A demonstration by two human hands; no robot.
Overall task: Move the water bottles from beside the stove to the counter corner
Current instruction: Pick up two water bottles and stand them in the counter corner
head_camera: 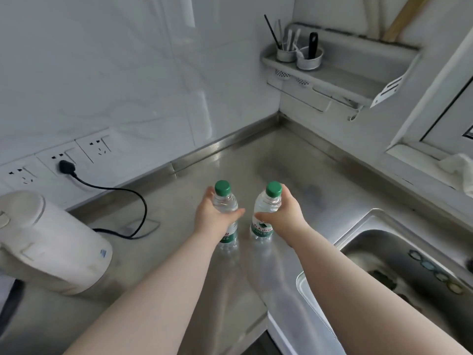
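Observation:
Two clear water bottles with green caps and green labels stand upright side by side on the steel counter (286, 160). My left hand (213, 216) is wrapped around the left bottle (225, 203) at its shoulder. My right hand (286, 213) grips the right bottle (266, 206) the same way. Both bottle bases look to be touching the counter. The counter corner lies beyond them, where the two tiled walls meet. The stove is out of view.
A white electric kettle (48, 242) sits at the left, its black cord (122, 190) plugged into a wall socket. A steel sink (399, 265) lies at the right. A wall shelf (332, 73) with utensil cups hangs above the corner. A white cloth (458, 170) rests on the window sill.

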